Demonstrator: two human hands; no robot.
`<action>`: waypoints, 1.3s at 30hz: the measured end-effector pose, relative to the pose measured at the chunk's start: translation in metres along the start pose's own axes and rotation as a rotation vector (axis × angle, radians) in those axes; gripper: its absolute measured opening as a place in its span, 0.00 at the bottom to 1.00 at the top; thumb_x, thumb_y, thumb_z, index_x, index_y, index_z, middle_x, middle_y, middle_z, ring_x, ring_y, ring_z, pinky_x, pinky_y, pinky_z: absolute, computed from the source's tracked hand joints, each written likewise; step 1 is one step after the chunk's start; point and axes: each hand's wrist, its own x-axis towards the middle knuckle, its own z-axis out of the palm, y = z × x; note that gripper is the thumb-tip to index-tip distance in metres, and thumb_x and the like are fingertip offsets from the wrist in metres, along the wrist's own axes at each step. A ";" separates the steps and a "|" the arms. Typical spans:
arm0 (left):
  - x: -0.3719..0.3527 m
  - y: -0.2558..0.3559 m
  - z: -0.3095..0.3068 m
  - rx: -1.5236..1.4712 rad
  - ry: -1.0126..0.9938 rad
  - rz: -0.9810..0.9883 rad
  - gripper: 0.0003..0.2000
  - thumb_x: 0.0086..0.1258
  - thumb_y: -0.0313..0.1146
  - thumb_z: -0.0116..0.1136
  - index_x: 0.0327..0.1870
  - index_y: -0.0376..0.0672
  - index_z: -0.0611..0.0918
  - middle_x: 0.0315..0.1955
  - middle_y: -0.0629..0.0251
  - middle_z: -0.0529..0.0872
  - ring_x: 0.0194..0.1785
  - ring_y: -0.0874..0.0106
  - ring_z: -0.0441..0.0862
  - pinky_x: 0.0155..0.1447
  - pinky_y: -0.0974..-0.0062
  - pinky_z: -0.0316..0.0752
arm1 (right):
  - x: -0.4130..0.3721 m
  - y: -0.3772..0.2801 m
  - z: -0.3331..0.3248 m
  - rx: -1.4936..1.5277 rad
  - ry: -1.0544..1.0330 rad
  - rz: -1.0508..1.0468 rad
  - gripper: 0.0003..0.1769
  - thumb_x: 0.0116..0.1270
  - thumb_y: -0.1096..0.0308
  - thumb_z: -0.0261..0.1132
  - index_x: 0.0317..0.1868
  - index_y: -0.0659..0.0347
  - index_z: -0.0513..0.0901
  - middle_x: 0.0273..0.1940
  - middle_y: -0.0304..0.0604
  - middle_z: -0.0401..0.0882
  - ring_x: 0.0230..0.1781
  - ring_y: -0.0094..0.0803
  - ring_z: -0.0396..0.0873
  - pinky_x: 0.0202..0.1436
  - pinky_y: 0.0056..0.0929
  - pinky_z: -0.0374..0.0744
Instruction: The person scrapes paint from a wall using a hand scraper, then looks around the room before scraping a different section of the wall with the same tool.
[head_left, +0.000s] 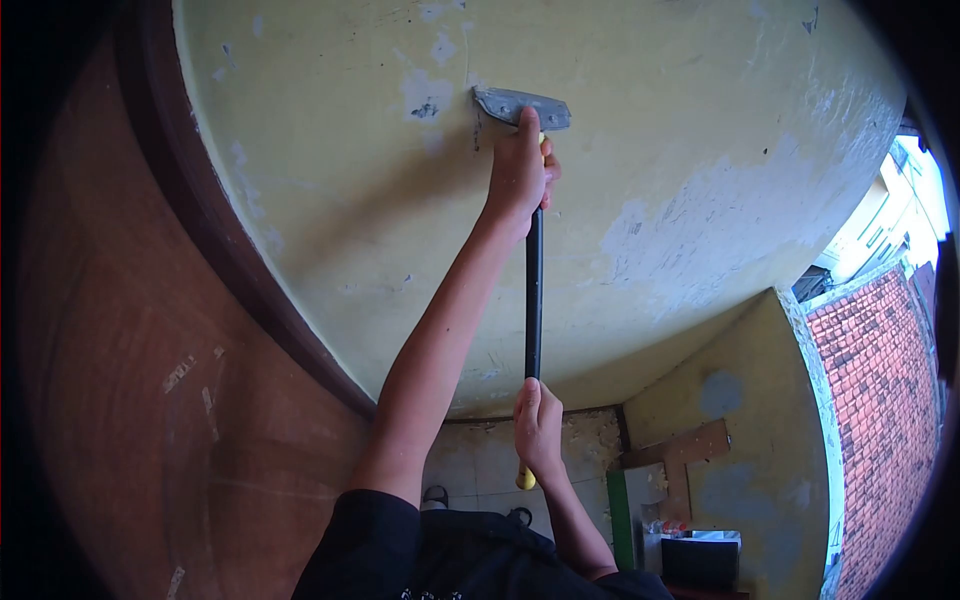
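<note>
A long-handled scraper [534, 290] stands nearly upright along the pale yellow wall [400, 230]. Its wide grey head [545, 110] lies against the paint, beside a chipped patch. My left hand [520, 175] is wrapped round the top of the black shaft, thumb pressed up onto the head. Lower down, my right hand [539, 425] grips the handle close to its yellow end. The blade's cutting edge is too small to make out clearly.
A brown wooden door or panel [260, 430] with a dark frame [230, 270] stands at left. At right are a window opening and a tiled roof [875, 370] outside. Below, a black box-like object [700, 562] sits near the wall. Paint flakes litter the floor [480, 455].
</note>
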 end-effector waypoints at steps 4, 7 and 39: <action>-0.008 -0.007 -0.001 0.013 0.027 -0.001 0.26 0.77 0.63 0.38 0.27 0.49 0.66 0.12 0.78 0.60 0.12 0.82 0.56 0.18 0.79 0.54 | -0.008 0.004 -0.001 -0.010 -0.009 0.020 0.29 0.82 0.51 0.43 0.22 0.60 0.67 0.16 0.34 0.64 0.17 0.20 0.62 0.21 0.25 0.62; -0.011 -0.006 -0.001 0.001 0.027 -0.009 0.27 0.76 0.64 0.38 0.26 0.49 0.66 0.12 0.77 0.61 0.11 0.82 0.56 0.17 0.80 0.53 | -0.008 0.004 -0.002 -0.017 -0.003 0.019 0.30 0.82 0.51 0.42 0.22 0.60 0.67 0.16 0.34 0.64 0.16 0.20 0.62 0.21 0.25 0.62; -0.006 0.001 -0.004 -0.086 0.003 -0.057 0.25 0.75 0.64 0.40 0.26 0.53 0.66 0.13 0.80 0.59 0.13 0.83 0.54 0.19 0.81 0.50 | -0.007 -0.011 -0.010 -0.057 -0.015 0.023 0.29 0.81 0.52 0.44 0.25 0.64 0.68 0.16 0.40 0.64 0.17 0.26 0.62 0.22 0.31 0.63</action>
